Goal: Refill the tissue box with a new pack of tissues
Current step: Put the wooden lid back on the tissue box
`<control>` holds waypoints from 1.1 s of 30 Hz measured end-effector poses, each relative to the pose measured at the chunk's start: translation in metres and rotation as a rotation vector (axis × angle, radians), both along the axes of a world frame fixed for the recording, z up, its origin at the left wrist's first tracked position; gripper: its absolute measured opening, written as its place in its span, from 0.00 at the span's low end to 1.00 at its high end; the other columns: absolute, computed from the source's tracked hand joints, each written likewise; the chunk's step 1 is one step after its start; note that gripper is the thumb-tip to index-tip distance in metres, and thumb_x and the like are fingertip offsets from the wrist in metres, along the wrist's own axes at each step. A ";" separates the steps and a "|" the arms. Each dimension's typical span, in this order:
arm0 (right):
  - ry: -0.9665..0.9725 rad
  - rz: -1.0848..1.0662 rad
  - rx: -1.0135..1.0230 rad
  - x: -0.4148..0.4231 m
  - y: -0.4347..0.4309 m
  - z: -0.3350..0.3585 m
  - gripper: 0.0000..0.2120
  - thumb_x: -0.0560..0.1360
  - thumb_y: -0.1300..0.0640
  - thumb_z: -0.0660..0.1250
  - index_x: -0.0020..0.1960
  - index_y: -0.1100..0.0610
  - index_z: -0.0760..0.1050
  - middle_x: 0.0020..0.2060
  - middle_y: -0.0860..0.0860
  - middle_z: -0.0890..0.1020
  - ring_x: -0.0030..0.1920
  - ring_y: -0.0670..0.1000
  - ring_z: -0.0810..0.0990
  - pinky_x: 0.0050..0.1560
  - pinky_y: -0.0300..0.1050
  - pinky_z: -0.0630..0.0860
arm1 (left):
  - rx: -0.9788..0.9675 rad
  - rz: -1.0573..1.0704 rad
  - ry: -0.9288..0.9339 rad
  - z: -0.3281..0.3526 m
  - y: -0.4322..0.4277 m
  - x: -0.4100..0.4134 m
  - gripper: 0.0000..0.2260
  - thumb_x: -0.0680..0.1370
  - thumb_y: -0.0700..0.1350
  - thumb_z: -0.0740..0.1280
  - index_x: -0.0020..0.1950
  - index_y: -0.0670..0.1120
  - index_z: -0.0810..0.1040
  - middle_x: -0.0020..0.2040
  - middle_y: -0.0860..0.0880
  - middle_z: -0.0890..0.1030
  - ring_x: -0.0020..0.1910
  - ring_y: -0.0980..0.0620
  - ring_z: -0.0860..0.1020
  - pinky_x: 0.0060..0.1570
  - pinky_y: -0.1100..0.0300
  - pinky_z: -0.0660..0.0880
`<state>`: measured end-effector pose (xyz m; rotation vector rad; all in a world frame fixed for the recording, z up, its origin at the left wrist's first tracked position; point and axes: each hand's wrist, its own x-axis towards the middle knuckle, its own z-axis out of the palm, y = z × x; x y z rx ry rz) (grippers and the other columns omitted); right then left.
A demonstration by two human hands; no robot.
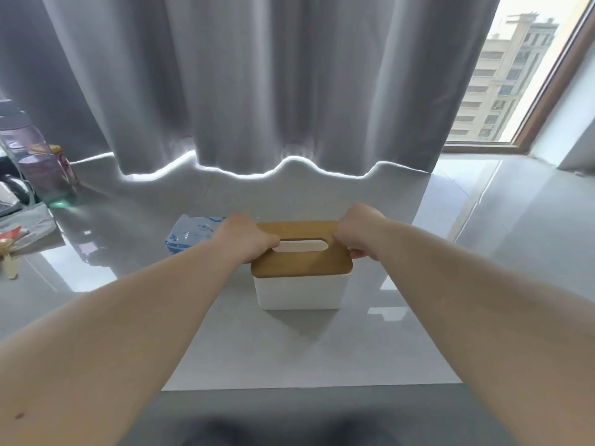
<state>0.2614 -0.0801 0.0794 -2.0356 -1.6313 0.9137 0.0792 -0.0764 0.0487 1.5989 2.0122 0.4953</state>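
Note:
A white tissue box [299, 292] stands on the glossy grey sill [322, 355] in the middle of the head view. A wooden lid [302, 262] with an oval slot lies on top of it. My left hand [244, 241] grips the lid's left end, fingers curled at the slot's left side. My right hand [357, 233] grips the lid's right end, thumb under the edge. A blue and white pack of tissues [190, 235] lies flat just left of the box, partly hidden by my left hand.
A grey curtain [257, 85] hangs behind the box, its hem resting on the sill. A purple water bottle [38, 156] and small items stand at the far left. A window [515, 85] is at the upper right.

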 end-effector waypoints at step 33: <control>-0.338 0.150 0.077 0.009 0.003 -0.031 0.26 0.74 0.55 0.61 0.71 0.54 0.63 0.69 0.52 0.67 0.64 0.57 0.70 0.53 0.46 0.73 | 0.204 -0.147 0.453 -0.021 0.001 0.014 0.26 0.74 0.58 0.60 0.67 0.46 0.66 0.66 0.46 0.69 0.62 0.44 0.69 0.54 0.50 0.69</control>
